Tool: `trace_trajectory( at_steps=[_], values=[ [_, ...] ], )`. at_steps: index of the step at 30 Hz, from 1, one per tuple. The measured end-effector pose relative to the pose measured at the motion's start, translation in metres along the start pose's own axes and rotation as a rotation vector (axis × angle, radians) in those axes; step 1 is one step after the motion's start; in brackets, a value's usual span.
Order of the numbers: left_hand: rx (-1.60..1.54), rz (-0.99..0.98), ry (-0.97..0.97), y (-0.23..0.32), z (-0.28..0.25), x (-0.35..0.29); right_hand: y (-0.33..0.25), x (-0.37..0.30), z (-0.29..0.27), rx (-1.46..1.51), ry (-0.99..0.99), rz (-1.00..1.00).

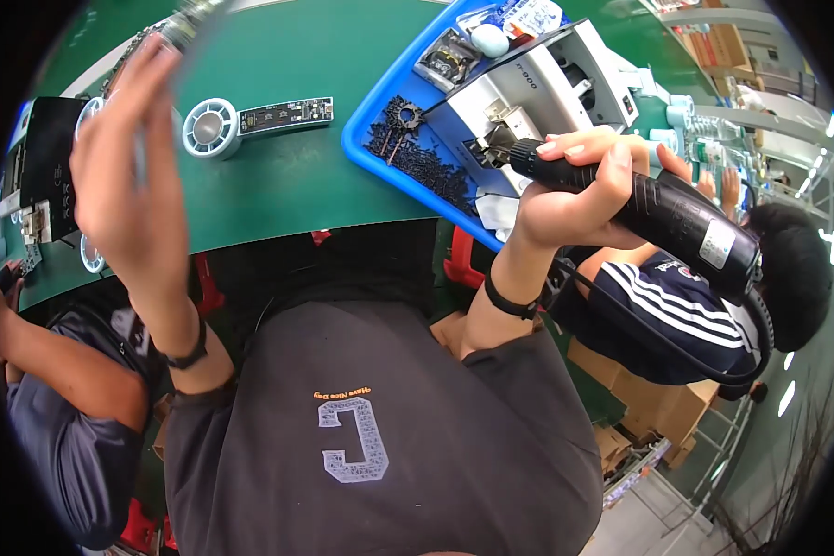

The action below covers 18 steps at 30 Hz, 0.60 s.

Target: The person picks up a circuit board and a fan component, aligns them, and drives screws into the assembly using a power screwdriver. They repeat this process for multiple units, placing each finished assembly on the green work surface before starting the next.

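Blue bin holds a white machine and dark loose pieces

We have a blue bin (426, 200) on the green tabletop (278, 190), and in it stands a white machine (528, 85) with a metal front. Beside the machine, within the bin, lie a heap of tiny black pieces (426, 174), a black round part (404, 113), a clear packet (448, 59) with something dark inside, and a pale ball (489, 40). White scrap (497, 213) sits in the near corner.

Our right hand (584, 196) has its fingers wrapped around a black power screwdriver (690, 227), held slanting above the bin, its nose at the machine's front; we cannot tell whether they touch. Our left hand (130, 176) is raised and blurred, fingers close by a blurred long piece (195, 26); we cannot tell whether they pinch it. Between hand and bin, a white round grille (210, 128) with a narrow circuit board (287, 115) lies on the tabletop
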<state>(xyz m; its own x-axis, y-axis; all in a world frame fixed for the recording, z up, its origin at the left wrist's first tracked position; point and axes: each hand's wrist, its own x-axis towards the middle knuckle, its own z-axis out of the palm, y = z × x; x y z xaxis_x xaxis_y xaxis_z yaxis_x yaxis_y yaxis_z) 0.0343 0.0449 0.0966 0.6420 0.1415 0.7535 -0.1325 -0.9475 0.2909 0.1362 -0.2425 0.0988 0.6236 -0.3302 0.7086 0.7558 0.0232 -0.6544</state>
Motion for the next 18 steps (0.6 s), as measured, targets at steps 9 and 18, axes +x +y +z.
trace_trajectory(
  at_steps=[9,18],
  values=[
    [-0.195,0.244,-0.690,0.033,-0.012,-0.064,0.009,0.018,0.013,0.026,-0.206,0.152],
    [-0.246,0.105,-0.488,0.026,0.016,-0.083,-0.035,-0.039,0.043,0.262,-0.197,0.191]
  ],
)
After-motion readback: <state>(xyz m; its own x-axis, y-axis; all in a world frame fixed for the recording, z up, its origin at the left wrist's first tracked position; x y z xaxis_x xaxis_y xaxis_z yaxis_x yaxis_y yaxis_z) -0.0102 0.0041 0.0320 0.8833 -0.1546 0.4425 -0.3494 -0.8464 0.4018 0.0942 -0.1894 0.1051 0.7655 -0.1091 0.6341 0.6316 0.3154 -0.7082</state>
